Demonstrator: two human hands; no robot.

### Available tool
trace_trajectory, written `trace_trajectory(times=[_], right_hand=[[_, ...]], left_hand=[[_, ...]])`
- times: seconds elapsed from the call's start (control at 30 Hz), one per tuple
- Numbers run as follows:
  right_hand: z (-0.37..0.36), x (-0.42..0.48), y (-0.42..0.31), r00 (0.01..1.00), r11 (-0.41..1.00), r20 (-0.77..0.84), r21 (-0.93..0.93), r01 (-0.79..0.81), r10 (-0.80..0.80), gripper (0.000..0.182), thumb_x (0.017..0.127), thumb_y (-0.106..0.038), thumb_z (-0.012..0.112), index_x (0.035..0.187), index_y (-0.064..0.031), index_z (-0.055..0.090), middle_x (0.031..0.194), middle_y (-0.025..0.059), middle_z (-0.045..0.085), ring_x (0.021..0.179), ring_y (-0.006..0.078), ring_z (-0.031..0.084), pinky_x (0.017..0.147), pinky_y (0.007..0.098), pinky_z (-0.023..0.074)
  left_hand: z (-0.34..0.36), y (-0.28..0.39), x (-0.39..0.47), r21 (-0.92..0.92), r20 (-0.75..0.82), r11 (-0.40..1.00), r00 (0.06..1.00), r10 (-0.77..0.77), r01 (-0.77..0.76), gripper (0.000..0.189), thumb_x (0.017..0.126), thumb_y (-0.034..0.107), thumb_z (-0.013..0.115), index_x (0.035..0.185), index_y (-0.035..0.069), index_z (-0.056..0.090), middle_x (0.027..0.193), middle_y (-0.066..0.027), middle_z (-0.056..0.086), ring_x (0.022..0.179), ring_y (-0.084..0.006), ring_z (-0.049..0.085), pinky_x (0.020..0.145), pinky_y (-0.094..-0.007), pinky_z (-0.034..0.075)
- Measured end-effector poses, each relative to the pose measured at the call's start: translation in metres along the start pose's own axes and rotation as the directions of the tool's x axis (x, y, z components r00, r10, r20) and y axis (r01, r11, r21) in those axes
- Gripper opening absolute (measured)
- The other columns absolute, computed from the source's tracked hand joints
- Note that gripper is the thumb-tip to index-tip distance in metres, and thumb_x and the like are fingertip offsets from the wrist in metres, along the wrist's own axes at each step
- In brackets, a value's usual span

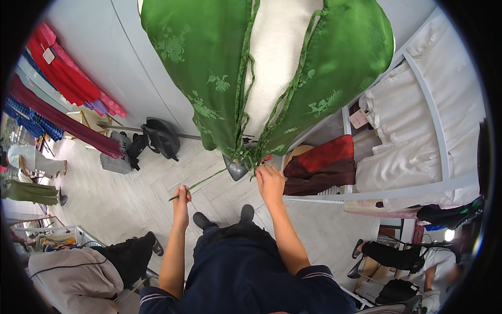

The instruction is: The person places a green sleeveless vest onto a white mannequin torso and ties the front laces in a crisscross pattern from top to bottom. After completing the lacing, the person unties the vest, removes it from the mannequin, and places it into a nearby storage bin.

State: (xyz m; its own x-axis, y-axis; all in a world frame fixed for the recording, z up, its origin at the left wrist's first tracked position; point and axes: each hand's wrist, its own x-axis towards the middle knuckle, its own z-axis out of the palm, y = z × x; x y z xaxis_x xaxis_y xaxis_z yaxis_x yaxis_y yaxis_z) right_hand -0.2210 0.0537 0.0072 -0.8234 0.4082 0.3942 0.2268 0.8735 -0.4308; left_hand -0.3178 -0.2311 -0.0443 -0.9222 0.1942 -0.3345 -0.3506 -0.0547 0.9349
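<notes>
A green satin garment with a floral pattern (211,78) hangs over a cream dress form (279,51), its front parted down the middle. Twisted green cords run along both front edges and gather in a tangle at the bottom. My left hand (182,198) grips a thin green cord (208,178) that stretches taut from the tangle down to the left. My right hand (270,180) is closed at the right side of the tangle, fingers on the cord ends; exactly what they pinch is partly hidden. A grey pointed part (236,171) shows below the cords, between my hands.
Racks of clothing stand left and right, with white garments (408,137) and a red and dark cloth (323,167) close by my right hand. A black backpack (160,137) and grey bag (117,159) rest by the wall. Several other people are around, one at lower left (78,274).
</notes>
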Motion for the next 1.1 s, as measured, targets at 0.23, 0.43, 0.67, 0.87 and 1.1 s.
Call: trace_trajectory(times=[0.23,0.43,0.67,0.87,1.1], right_hand=[[0.043,-0.083,0.054,0.952,0.993,0.284,-0.018,-0.114,0.114,0.014,0.086,-0.020,0.068,0.082,-0.0087,0.060,0.078,0.0080,0.065,0.078,0.0297,0.064,0.069,0.0436,0.0479],[0.041,-0.111,0.084,0.923,0.959,0.267,-0.011,-0.283,0.276,0.017,0.087,-0.023,0.069,0.083,-0.0091,0.060,0.079,0.0111,0.066,0.076,0.0346,0.065,0.065,0.0458,0.0507],[-0.006,-0.075,0.065,0.927,0.906,0.206,0.226,-0.357,0.314,0.027,0.085,-0.018,0.071,0.110,-0.0099,0.064,0.087,0.0063,0.067,0.073,0.0267,0.064,0.066,0.0388,0.0515],[-0.049,0.004,-0.008,0.992,0.878,0.081,0.476,0.047,-0.097,0.037,0.087,-0.011,0.068,0.123,-0.0099,0.060,0.090,0.0063,0.063,0.070,0.0241,0.061,0.064,0.0362,0.0509],[-0.046,0.044,-0.043,0.988,0.988,0.082,0.089,0.127,-0.134,0.040,0.086,-0.017,0.068,0.125,-0.0139,0.060,0.090,0.0097,0.064,0.076,0.0292,0.067,0.065,0.0399,0.0538]], left_hand=[[0.027,0.033,0.005,0.020,0.058,0.993,0.992,0.113,-0.114,0.026,0.105,0.032,0.047,0.095,0.009,0.055,0.076,0.0025,0.049,0.071,-0.0083,0.043,0.070,-0.0242,0.036],[0.056,0.051,0.001,-0.193,-0.257,0.945,0.943,0.210,-0.263,0.043,0.103,0.030,0.051,0.137,0.006,0.041,0.109,-0.0048,0.048,0.079,-0.0087,0.044,0.075,-0.0259,0.040],[0.092,0.104,-0.033,0.142,-0.174,0.644,0.621,0.764,-0.752,0.043,0.097,0.012,0.051,0.138,0.005,0.043,0.118,-0.0050,0.050,0.087,-0.0131,0.044,0.079,-0.0283,0.038],[0.133,0.146,-0.021,0.621,0.621,-0.078,0.429,0.656,-0.780,0.040,0.082,0.006,0.066,0.119,0.023,0.067,0.115,-0.0010,0.053,0.092,-0.0176,0.047,0.082,-0.0364,0.027],[0.141,0.134,0.014,0.662,0.662,-0.280,0.367,0.653,-0.695,0.029,0.080,0.018,0.071,0.108,0.025,0.068,0.116,-0.0003,0.052,0.096,-0.0197,0.047,0.082,-0.0403,0.027]])
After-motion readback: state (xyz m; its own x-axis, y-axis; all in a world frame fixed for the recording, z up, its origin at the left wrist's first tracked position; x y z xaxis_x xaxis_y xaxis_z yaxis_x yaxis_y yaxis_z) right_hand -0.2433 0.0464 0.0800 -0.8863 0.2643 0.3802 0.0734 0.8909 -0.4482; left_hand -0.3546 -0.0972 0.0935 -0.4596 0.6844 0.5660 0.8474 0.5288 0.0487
